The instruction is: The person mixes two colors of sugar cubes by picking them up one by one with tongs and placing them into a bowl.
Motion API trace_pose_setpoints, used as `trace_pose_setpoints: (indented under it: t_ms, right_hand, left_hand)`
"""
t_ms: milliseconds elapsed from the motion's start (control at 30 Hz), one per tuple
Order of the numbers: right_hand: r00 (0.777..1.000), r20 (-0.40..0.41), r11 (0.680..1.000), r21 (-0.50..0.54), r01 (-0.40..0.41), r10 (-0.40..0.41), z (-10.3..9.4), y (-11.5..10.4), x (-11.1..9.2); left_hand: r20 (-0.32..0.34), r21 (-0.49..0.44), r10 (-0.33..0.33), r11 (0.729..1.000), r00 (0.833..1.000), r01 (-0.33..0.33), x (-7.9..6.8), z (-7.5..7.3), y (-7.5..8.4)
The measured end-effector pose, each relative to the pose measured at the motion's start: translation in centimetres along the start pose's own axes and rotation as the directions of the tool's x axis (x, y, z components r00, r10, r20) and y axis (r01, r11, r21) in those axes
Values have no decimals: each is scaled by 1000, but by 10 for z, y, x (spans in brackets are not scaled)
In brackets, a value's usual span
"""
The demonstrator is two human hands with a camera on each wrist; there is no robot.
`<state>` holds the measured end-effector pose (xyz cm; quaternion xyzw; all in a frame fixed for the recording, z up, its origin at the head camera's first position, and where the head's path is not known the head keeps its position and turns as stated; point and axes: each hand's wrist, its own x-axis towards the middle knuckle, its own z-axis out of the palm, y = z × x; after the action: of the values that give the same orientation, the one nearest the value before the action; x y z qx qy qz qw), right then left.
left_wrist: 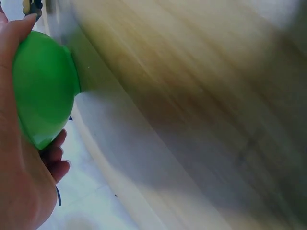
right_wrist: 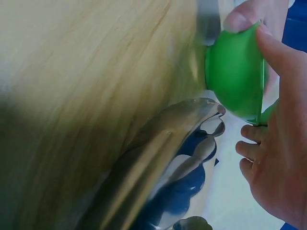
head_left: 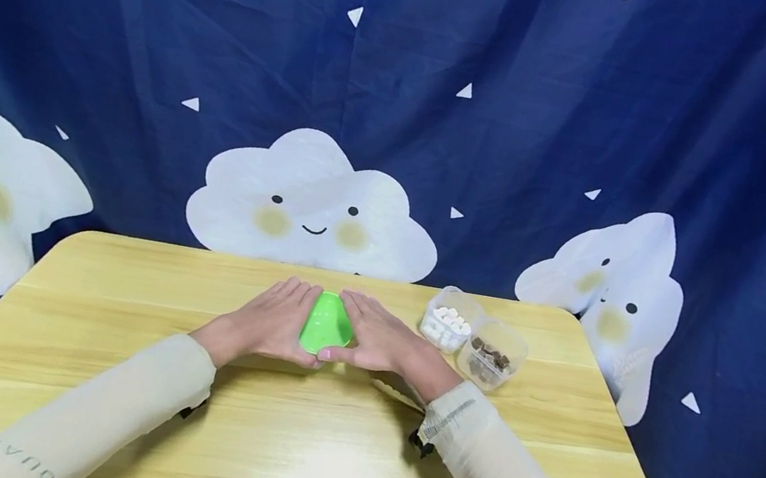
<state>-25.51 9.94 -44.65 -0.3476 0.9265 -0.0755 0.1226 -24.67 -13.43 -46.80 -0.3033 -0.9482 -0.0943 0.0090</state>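
Observation:
A small green bowl (head_left: 326, 324) is held between both hands over the far middle of the table. From its left side my left hand (head_left: 274, 318) grips it, thumb at the near side and fingers reaching round the far side. On the other side my right hand (head_left: 382, 336) grips it the same way, and the thumbs come close together. In the right wrist view the bowl's narrow foot (right_wrist: 208, 67) faces the tabletop. Shiny metal tongs (right_wrist: 165, 165) with a scalloped edge lie beside the bowl, mostly hidden under the right wrist in the head view.
Right of the hands stand two clear plastic boxes, side by side. One box (head_left: 435, 303) contains white cubes (head_left: 451, 321), the other box (head_left: 519, 355) brown pieces (head_left: 490, 353). The wooden table (head_left: 287, 451) ends at a blue curtain (head_left: 390, 105) with cloud prints.

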Motion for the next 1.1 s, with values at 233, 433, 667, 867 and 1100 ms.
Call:
trace_pose_setpoints:
  t_ms: [233,433,667,867,1100]
  right_hand:
    - [1000,20,998,54,-19,18,-2,-1,-2]
    - [1000,18,996,91,-25,23,1,-1,-1]
    - [999,24,995,98,-37,35,5,-5,-3]
    - [998,45,998,59,-34,32,6,-7,-11]
    - [999,27,998,-64,-24,26,10,-6,-17]
  left_hand:
    - [-26,0,15,1000,1000,-15,4,3,0]
    - [-31,-12,16,1000,999,-16,4,5,-1]
    - [-16,-33,25,999,1000,-25,3,3,2]
    - [-15,-30,40,999,999,-40,3,5,6]
    - [3,-36,36,999,999,-36,2,8,11]
